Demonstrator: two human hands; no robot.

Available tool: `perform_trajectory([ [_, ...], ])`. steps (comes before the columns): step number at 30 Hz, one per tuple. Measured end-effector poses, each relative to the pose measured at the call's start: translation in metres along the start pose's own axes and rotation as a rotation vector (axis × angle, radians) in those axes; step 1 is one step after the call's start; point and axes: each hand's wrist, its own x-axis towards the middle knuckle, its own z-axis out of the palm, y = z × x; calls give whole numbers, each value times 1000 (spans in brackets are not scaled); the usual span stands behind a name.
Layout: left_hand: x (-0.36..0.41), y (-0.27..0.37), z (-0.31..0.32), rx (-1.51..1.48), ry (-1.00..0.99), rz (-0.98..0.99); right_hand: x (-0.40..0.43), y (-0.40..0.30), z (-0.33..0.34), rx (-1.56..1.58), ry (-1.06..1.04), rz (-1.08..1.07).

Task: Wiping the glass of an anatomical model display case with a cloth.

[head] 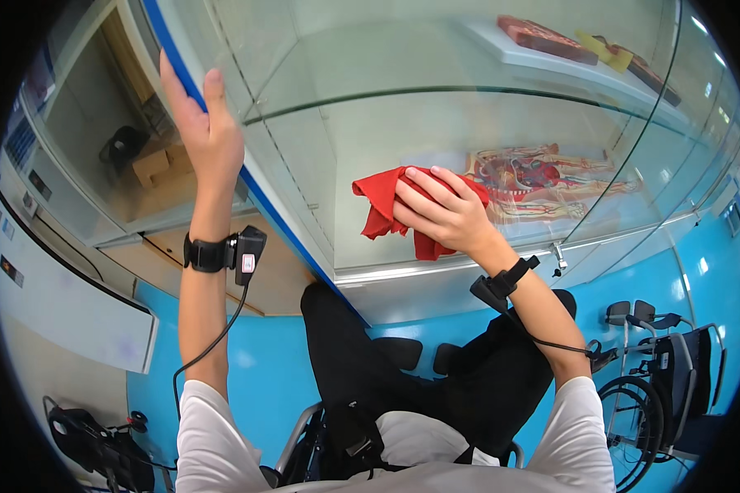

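Observation:
A red cloth is bunched under my right hand, whose fingers lie spread over it. Hand and cloth are against the front glass of a display cabinet. My left hand grips the cabinet's blue side edge, with the thumb on one side and fingers on the other. Behind the glass, right of the cloth, lies an anatomical model of a human body showing red and blue vessels. Part of that model is hidden by the cloth and my right hand.
A glass shelf crosses the cabinet, with a block-shaped model on a white board above. A small metal lock sits at the lower right. A wheelchair stands at right. Another glass-fronted cabinet is at left. Cables run from both wrist straps.

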Motion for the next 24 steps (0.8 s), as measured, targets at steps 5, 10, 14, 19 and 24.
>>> perform_trajectory([
  [5, 0, -2, -4, 82, 25, -13, 17, 42, -18, -86, 125, 134],
  [10, 2, 0, -6, 161, 37, -6, 54, 70, -16, -111, 511, 635],
  [14, 1, -1, -2, 131, 44, -15, 58, 5, 20, 70, 315, 328],
  [19, -3, -1, -2, 127, 41, 12, 27, -78, 60, 144, 223, 88],
  [24, 2, -1, -5, 99, 22, 56, 12, -20, 36, 39, 298, 196],
])
